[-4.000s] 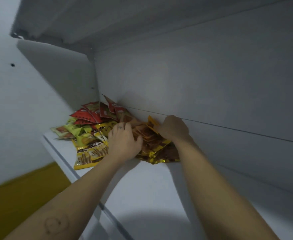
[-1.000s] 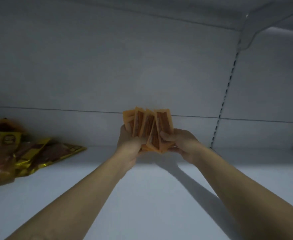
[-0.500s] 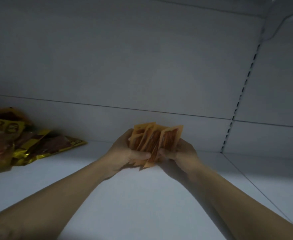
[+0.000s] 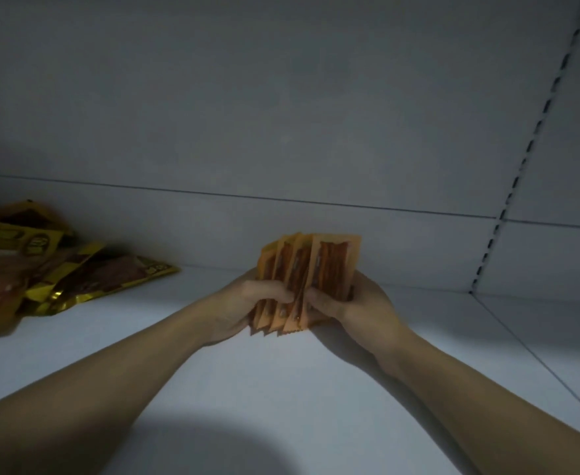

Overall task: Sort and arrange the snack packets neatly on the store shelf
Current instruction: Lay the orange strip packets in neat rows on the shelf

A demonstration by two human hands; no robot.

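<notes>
Left hand (image 4: 238,308) and right hand (image 4: 357,308) fingers pinch fanned orange packets (image 4: 319,269) upright. Tap bottoms square on the shelf (image 4: 281,389), then stand them at back edge.

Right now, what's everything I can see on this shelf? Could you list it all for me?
orange snack packets: at least four, orange, fanned upright between both hands, mid-shelf
pile of packets: count unclear, yellow-gold and brown, lying at the shelf's left
shelf: one, white, under everything
back panel: one, pale grey, behind the shelf
slotted strip: one, dark slots, right of the back panel
left hand: one, grips the packets' left side
right hand: one, grips their right side
</notes>
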